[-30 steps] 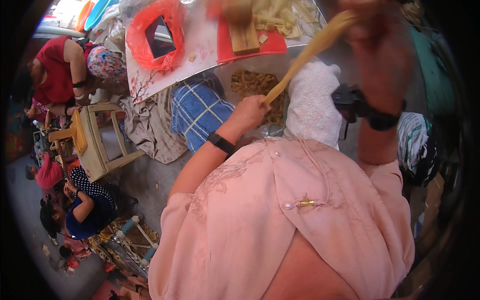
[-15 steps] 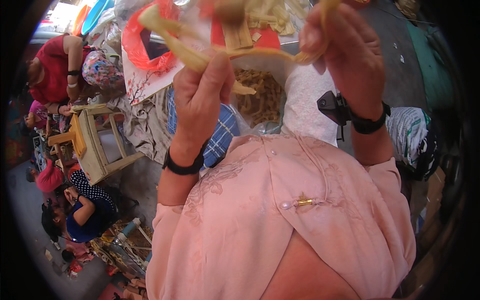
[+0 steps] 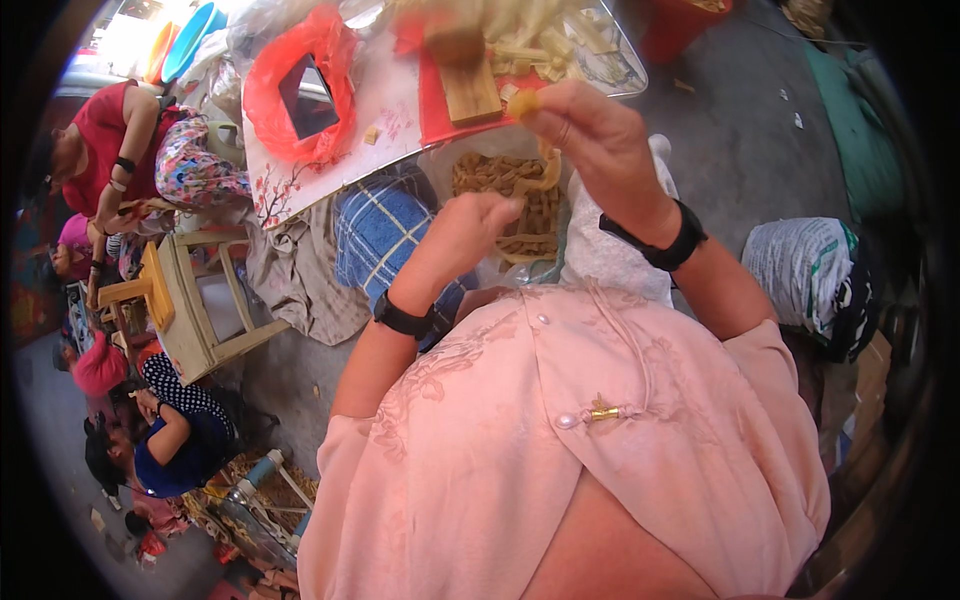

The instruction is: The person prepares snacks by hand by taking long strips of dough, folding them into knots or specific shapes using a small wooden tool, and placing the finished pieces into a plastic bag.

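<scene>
Between my hands runs a pale tan flexible strip [image 3: 550, 168]; I cannot tell what it is made of. Over the near edge of the table, my right hand [image 3: 605, 145] pinches its yellowish upper part between thumb and fingers. Lower and to the left, my left hand [image 3: 455, 240] is closed, its fingertips at the strip's lower part. Under both hands stands a clear-lined container holding many tan knotted or folded strips [image 3: 503, 222]. Beyond my right fingers, a wooden block [image 3: 470, 93] lies on a red sheet [image 3: 433, 118], beside a pile of pale yellow strips [image 3: 545, 55].
A red plastic bag [image 3: 262, 115] with a dark phone [image 3: 307, 97] lies on the flower-printed table [image 3: 375, 105]. Blue checked cloth [image 3: 375, 225] and a white fluffy cloth [image 3: 610, 240] flank the container. A wooden stool [image 3: 195, 300] and several seated people are to the left; a stuffed sack [image 3: 800, 265] stands right.
Both hands have come down and closer together, from high over the table to above the container. The strip, earlier stretched wide between them, now hangs short between the fingers.
</scene>
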